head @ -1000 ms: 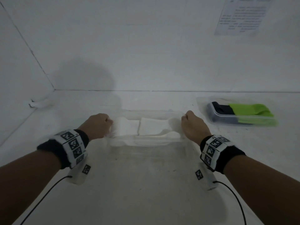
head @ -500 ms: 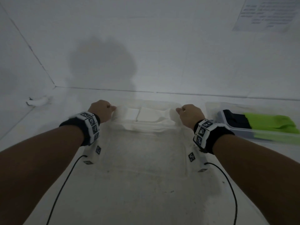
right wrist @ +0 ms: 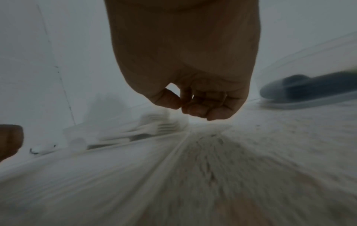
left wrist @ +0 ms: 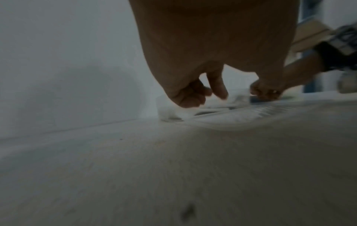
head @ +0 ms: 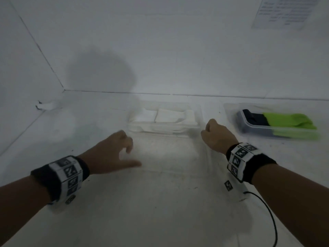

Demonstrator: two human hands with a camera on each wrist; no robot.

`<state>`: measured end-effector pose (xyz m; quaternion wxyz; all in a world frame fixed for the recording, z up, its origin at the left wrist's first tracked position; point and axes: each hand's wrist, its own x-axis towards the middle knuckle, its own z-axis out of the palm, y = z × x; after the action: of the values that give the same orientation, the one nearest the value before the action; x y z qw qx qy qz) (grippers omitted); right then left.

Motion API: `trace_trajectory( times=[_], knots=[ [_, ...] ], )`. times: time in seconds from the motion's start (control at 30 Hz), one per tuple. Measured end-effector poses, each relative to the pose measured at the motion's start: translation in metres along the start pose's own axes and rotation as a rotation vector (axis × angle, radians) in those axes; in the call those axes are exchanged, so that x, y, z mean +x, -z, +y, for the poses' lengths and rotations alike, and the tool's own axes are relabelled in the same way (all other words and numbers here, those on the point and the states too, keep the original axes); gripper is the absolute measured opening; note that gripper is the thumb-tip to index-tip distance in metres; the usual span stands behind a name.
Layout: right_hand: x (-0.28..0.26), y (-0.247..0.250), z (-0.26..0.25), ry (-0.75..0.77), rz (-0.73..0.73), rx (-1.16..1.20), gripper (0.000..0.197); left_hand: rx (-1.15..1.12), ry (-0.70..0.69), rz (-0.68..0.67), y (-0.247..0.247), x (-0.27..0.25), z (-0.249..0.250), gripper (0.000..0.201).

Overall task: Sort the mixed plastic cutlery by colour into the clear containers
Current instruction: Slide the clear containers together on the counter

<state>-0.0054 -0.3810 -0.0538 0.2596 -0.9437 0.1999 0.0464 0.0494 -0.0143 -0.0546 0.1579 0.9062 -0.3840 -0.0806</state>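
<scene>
A clear container (head: pixel 196 115) holding white cutlery (head: pixel 167 115) stands at the back centre of the table, close to the wall. To its right stands a second clear container (head: pixel 249 130) with black cutlery (head: pixel 254 118) and green cutlery (head: pixel 292 120). My left hand (head: pixel 131 155) hovers in front of the white container's left end, thumb out, fingers loosely curled, holding nothing. My right hand (head: pixel 211 132) is by its right front corner with the fingers curled in, empty. The wrist views are blurred: left hand (left wrist: pixel 208 94), right hand (right wrist: pixel 185 107), white cutlery (right wrist: pixel 135 134).
White walls close off the back and left. A printed sheet (head: pixel 288 13) hangs on the wall at top right. A small white object (head: pixel 46 105) lies at the base of the left wall. A black cable (head: pixel 267 211) trails from my right wrist.
Both hands gripped the ends of the white-cutlery container and moved it toward the back wall. Now they have let go and drawn back toward me.
</scene>
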Motion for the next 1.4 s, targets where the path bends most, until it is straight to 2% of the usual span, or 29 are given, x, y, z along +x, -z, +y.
trace_trajectory(
  times=[0.03, 0.07, 0.13, 0.2, 0.3, 0.4, 0.47, 0.57, 0.6, 0.7, 0.73, 0.8, 0.9, 1.17, 1.3, 1.4],
  knots=[
    [-0.007, -0.003, 0.002, -0.006, -0.014, 0.001, 0.017, 0.058, -0.055, -0.086, -0.005, -0.008, 0.0, 0.051],
    [-0.013, -0.006, 0.002, -0.014, -0.027, -0.002, 0.018, 0.111, -0.131, -0.099, -0.011, -0.012, -0.002, 0.047],
    [-0.021, -0.01, 0.0, -0.013, -0.095, -0.059, 0.018, 0.145, -0.289, -0.024, -0.019, -0.015, -0.009, 0.035],
    [-0.026, -0.015, -0.001, 0.023, -0.16, -0.143, 0.024, 0.091, -0.316, -0.027, -0.02, -0.015, -0.013, 0.029],
    [-0.034, -0.015, -0.007, 0.068, -0.191, -0.183, 0.032, 0.123, -0.34, -0.025, -0.021, -0.016, -0.01, 0.03],
    [-0.046, -0.007, -0.009, 0.172, -0.192, -0.086, 0.043, 0.023, -0.271, 0.034, -0.008, -0.021, 0.001, 0.033],
    [-0.055, 0.003, -0.012, 0.265, -0.092, 0.092, 0.056, -0.096, -0.184, 0.13, 0.01, -0.02, 0.009, 0.03],
    [-0.055, 0.016, -0.02, 0.302, 0.07, 0.467, 0.065, -0.298, 0.031, 0.317, 0.04, -0.006, 0.017, 0.022],
    [-0.051, 0.018, -0.022, 0.319, 0.108, 0.535, 0.062, -0.398, 0.095, 0.376, 0.047, 0.002, 0.015, 0.02],
    [-0.035, 0.011, -0.03, 0.333, 0.168, 0.549, 0.029, -0.781, 0.253, 0.508, 0.061, 0.031, 0.007, 0.017],
    [-0.029, 0.008, -0.034, 0.324, 0.188, 0.582, 0.031, -0.871, 0.289, 0.525, 0.064, 0.04, 0.003, 0.015],
    [-0.018, 0.005, -0.042, 0.268, 0.266, 0.673, 0.034, -0.939, 0.332, 0.483, 0.067, 0.054, -0.006, 0.025],
    [0.003, 0.008, -0.048, 0.189, 0.382, 0.7, 0.028, -0.846, 0.337, 0.41, 0.068, 0.072, -0.017, 0.038],
    [0.07, 0.016, -0.049, 0.07, 0.401, 0.552, 0.025, -0.684, 0.408, 0.538, 0.057, 0.143, -0.034, 0.03],
    [0.093, 0.011, -0.046, 0.019, 0.344, 0.459, 0.027, -0.409, 0.497, 0.417, 0.048, 0.167, -0.045, 0.043],
    [0.1, 0.0, -0.043, 0.016, 0.208, 0.384, 0.037, -0.337, 0.493, 0.305, 0.041, 0.168, -0.046, 0.061]
  ],
)
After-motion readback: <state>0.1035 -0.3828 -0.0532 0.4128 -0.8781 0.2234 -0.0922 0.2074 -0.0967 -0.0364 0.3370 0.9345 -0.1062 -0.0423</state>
